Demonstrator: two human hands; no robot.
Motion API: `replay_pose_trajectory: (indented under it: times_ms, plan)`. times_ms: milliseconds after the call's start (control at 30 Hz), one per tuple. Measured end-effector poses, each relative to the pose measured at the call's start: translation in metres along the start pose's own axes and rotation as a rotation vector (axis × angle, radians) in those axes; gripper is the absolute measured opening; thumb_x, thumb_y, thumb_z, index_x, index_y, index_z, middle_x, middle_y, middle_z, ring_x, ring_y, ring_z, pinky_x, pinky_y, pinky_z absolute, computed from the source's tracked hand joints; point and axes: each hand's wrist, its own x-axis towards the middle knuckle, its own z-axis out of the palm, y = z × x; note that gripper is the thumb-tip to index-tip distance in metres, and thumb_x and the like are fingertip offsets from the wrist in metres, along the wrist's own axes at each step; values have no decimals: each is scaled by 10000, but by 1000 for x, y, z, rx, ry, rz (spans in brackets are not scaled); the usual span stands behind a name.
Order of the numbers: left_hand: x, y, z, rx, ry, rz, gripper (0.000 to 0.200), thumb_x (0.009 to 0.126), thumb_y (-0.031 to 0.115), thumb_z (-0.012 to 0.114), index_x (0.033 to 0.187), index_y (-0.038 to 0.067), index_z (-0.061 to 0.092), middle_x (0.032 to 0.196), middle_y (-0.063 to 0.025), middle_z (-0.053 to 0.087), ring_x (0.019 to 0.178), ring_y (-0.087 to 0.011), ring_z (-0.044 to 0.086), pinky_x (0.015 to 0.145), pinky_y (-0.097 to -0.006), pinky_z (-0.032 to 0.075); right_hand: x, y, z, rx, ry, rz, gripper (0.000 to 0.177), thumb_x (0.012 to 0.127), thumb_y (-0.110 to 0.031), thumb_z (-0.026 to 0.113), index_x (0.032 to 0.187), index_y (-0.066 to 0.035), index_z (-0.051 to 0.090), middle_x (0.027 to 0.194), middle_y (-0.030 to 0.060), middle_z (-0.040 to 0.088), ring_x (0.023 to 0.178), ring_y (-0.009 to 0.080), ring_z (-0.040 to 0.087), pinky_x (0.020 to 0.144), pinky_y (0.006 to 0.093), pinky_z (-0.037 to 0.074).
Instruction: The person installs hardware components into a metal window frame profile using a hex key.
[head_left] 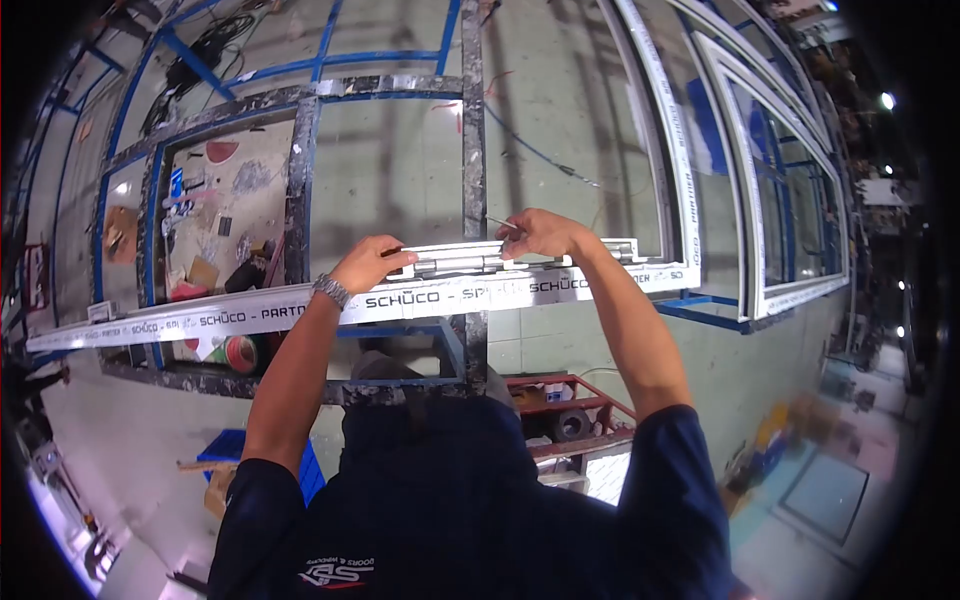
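A long white frame profile (250, 315) with SCHÜCO printed tape lies across the bench in front of me. On its far edge sits a white and metal door hinge (460, 262), lying lengthwise along the profile. My left hand (368, 268), with a watch at the wrist, grips the hinge's left end between thumb and fingers. Farther right, my right hand (545, 236) is closed over the strip with the hinge. A thin rod-like tool (502, 221) sticks out leftward from its fingers; its exact kind cannot be made out.
The bench is a blue and dark steel frame (300, 200) with open gaps. More white window frames (770, 180) stand at right. Below the bench are a red metal cart (570, 400), a roll of tape (240, 355) and scattered scraps. Cables (540, 150) lie beyond the profile.
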Motion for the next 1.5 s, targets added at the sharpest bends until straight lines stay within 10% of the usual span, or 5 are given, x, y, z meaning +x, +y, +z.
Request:
replay_pose_trajectory:
  times_ms: [233,567,700,967,1500]
  plan:
    - [-43,28,18,-71,234,116,416,868,152,798,1210,14,604,991,-34,670,917,-109,615,814,-294,514,-15,-2,-7,-29,-27,-269,463,812,-261,830,1141,-11,623,969,149,688,929,294,666,869,390,501]
    - [-91,50,50,214,543,538,590,702,165,905,1199,63,605,1274,-151,631,1183,-334,627,985,-401,526,-81,-1,89,-583,706,-530,457,758,-131,788,1152,-66,565,1225,100,590,653,219,677,522,363,565]
    - [-93,57,40,230,389,312,645,660,132,925,1203,62,585,1199,-161,663,1083,-351,658,909,-417,546,-81,5,108,-501,779,-511,495,757,-132,803,1185,-89,558,1351,119,554,666,244,694,512,368,566]
    - [-85,31,58,528,536,776,502,602,82,833,1056,43,621,1090,-123,630,1026,-343,643,882,-446,557,-99,6,119,-330,668,-306,792,699,-80,842,1406,-61,484,1391,151,546,932,335,702,679,403,602]
    - [-97,33,60,593,566,778,348,728,82,825,1051,53,699,1125,-90,680,1025,-295,654,886,-407,545,-95,18,145,-370,879,-360,598,773,-104,834,1331,-122,622,1379,111,603,932,260,723,601,350,602]
